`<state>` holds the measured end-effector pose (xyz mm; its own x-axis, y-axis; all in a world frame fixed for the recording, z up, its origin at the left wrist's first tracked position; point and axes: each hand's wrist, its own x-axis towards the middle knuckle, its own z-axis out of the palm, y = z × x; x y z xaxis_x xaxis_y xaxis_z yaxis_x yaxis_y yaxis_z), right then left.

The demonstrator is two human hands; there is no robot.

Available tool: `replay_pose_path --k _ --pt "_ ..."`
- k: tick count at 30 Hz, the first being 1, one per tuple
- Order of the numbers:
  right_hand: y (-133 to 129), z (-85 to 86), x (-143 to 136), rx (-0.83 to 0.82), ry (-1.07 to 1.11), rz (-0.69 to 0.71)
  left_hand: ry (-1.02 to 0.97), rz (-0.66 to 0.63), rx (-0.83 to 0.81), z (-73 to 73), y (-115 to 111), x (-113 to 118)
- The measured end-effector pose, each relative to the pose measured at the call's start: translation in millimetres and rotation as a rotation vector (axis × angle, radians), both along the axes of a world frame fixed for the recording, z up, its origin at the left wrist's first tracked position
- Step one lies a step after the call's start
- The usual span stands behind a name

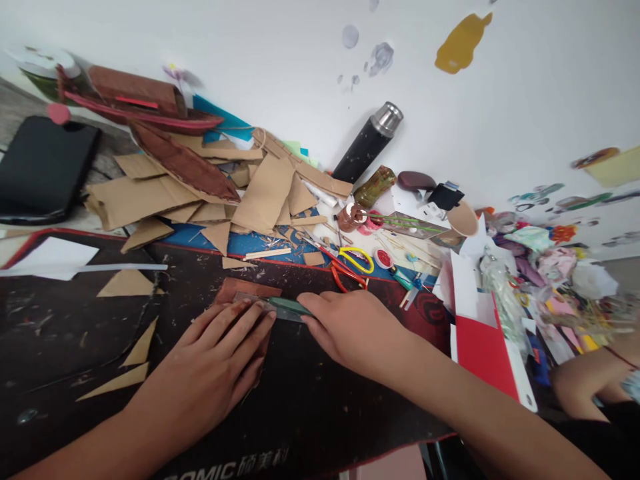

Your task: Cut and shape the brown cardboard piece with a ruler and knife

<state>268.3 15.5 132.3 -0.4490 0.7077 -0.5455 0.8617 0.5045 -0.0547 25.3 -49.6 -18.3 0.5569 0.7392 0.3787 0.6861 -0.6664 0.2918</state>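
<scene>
My left hand (pixel 215 353) lies flat with fingers stretched out, pressing on a clear ruler (pixel 287 311) and a reddish-brown piece of card (pixel 250 288) on the black desk mat. Most of that card is hidden under my palm and fingers. My right hand (pixel 345 327) is closed around a slim green craft knife (pixel 290 305). Its tip points left, at the ruler by my left fingertips; whether it touches the card I cannot tell. Scissors with yellow and red handles (pixel 357 260) lie just beyond my right hand.
Cardboard scraps (pixel 265 190) are heaped behind the mat (pixel 320 413), beside a brown boat-shaped piece (pixel 185 157) and a model boat (pixel 145 110). A black phone (pixel 43 167) lies far left. A black flask (pixel 367 143) leans against the wall. A red-and-white box (pixel 485 357) and another person's arm (pixel 595 367) are at right.
</scene>
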Motion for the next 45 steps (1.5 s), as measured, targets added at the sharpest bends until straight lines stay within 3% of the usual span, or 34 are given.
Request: replay_pose_path --k 14,22,32,45 --pt "9.2 -3.2 -12.7 -0.038 -0.052 0.027 -0.015 0.016 -0.025 0.0 -1.6 0.7" --pt "5.9 -12.7 -11.8 0.059 -0.015 0.084 -0.021 0.02 -0.047 3.2 -1.4 0.5" --pt "5.2 -2.3 -12.0 0.04 -0.088 0.175 -0.028 0.017 -0.047 6.9 0.4 0.6" --pt "2.7 -3.6 -0.1 0.008 -0.073 0.077 -0.032 0.004 -0.043 7.3 0.9 -1.3"
